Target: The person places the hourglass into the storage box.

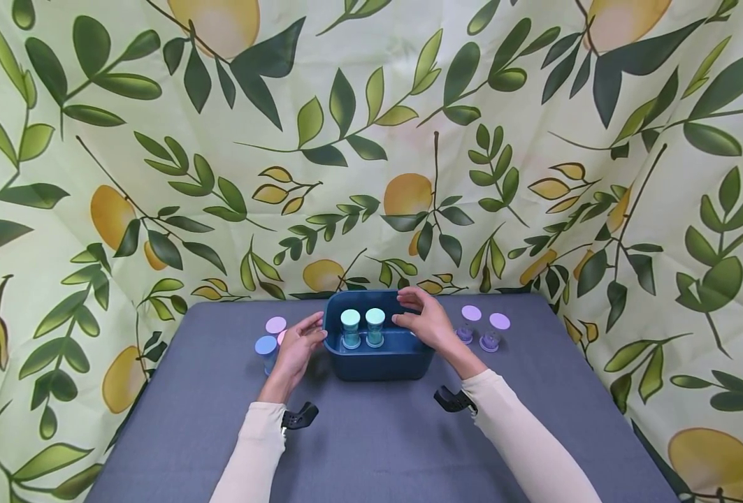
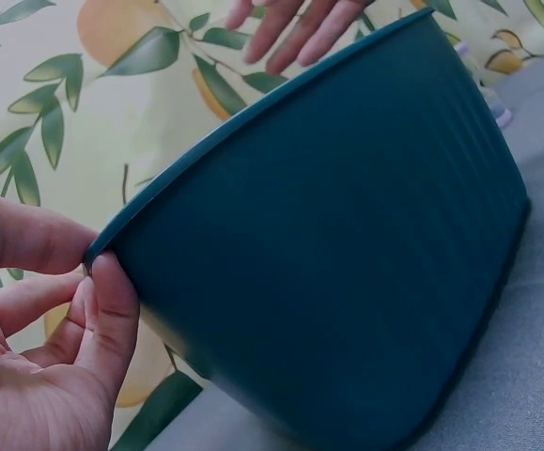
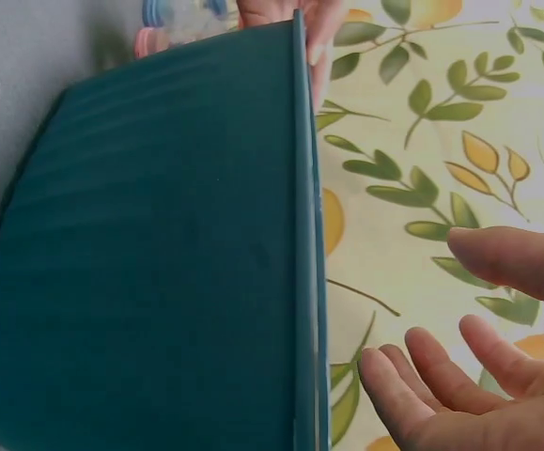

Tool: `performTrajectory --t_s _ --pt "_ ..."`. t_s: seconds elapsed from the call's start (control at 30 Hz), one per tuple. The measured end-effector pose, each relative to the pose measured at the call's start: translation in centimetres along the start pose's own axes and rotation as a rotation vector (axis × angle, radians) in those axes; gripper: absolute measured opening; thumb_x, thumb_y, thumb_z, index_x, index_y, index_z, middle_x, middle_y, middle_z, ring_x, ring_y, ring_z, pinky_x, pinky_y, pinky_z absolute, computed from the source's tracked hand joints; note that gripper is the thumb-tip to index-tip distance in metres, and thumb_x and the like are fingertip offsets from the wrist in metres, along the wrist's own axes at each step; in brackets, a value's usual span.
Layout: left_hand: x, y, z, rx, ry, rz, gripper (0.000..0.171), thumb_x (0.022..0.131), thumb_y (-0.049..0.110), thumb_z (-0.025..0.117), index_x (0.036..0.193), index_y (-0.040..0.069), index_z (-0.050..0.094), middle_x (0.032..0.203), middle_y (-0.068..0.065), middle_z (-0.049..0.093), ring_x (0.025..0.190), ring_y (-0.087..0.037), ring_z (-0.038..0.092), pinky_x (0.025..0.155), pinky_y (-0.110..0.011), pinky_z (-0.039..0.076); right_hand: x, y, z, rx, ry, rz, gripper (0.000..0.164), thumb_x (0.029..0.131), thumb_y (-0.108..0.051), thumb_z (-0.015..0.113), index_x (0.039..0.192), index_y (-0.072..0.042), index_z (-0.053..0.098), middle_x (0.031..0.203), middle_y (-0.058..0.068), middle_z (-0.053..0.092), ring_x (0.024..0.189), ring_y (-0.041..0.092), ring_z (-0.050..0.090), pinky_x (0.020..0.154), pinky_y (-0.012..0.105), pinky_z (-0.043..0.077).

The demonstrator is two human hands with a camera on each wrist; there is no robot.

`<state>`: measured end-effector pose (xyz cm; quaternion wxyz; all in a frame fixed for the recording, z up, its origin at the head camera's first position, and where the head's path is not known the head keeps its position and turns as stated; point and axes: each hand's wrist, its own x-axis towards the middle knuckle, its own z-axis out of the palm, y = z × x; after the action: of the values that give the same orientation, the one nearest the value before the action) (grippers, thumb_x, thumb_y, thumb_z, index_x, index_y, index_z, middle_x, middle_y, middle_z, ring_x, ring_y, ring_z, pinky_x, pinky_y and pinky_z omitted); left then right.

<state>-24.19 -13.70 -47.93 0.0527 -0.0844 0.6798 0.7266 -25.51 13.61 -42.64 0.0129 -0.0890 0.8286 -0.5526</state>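
Observation:
A dark blue plastic bin [image 1: 380,367] stands upright on the table. My left hand [image 1: 297,353] pinches its left rim between thumb and fingers, as the left wrist view shows up close. Inside the bin, toward the left, two sand timers with mint-green caps stand side by side: one timer [image 1: 350,328] near the left wall, the other timer [image 1: 374,327] beside it. Over the bin's right part hovers my right hand [image 1: 426,321], its fingers loosely bent and holding nothing. In the right wrist view, these fingers [image 3: 450,395] are apart from the rim.
Left of the bin stand a blue-capped timer [image 1: 266,349], a lilac-capped timer [image 1: 275,324] and a pink-capped one [image 1: 281,337], partly behind my left hand. Two purple-capped timers [image 1: 491,339] stand at the right. A leaf-patterned cloth [image 1: 346,175] hangs behind the grey table [image 1: 371,440].

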Motion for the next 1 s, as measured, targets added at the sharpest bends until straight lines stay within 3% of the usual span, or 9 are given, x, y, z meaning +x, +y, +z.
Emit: performTrajectory --t_s 0.2,0.33,0.53,1.0 --pt "0.1 -0.2 0.1 0.007 0.004 -0.006 0.046 0.093 0.006 0.059 0.139 0.012 0.055 0.135 -0.011 0.053 0.128 -0.027 0.053 0.093 -0.030 0.046 -1.1 0.0 -1.0 0.080 0.030 -0.032 0.053 0.086 -0.008 0.073 0.134 -0.003 0.051 0.137 0.022 0.055 0.130 0.032 0.053 0.107 0.043 0.045" --pt "0.3 -0.4 0.1 0.001 -0.002 0.008 0.047 0.093 0.004 0.058 0.140 0.010 0.053 0.136 -0.014 0.052 0.127 -0.029 0.052 0.088 -0.026 0.047 -1.6 0.0 -1.7 0.112 0.057 -0.048 0.052 0.086 -0.006 0.073 0.132 -0.004 0.052 0.136 0.020 0.056 0.130 0.032 0.052 0.107 0.044 0.045" --pt "0.5 -0.4 0.0 -0.019 -0.008 0.021 0.048 0.093 0.001 0.057 0.140 0.006 0.053 0.135 -0.018 0.052 0.124 -0.032 0.053 0.082 -0.022 0.047 -2.4 0.1 -3.1 0.092 0.119 -0.068 0.048 0.087 -0.008 0.072 0.131 -0.007 0.052 0.136 0.018 0.056 0.129 0.031 0.052 0.107 0.047 0.044" --pt "0.1 0.0 0.0 -0.009 -0.012 0.008 0.049 0.093 0.002 0.057 0.141 0.007 0.051 0.138 -0.016 0.051 0.123 -0.029 0.052 0.086 -0.025 0.047 -4.0 1.7 -6.4 0.015 0.259 -0.052 0.051 0.090 -0.020 0.071 0.136 -0.008 0.050 0.135 0.015 0.057 0.128 0.028 0.053 0.107 0.047 0.043"
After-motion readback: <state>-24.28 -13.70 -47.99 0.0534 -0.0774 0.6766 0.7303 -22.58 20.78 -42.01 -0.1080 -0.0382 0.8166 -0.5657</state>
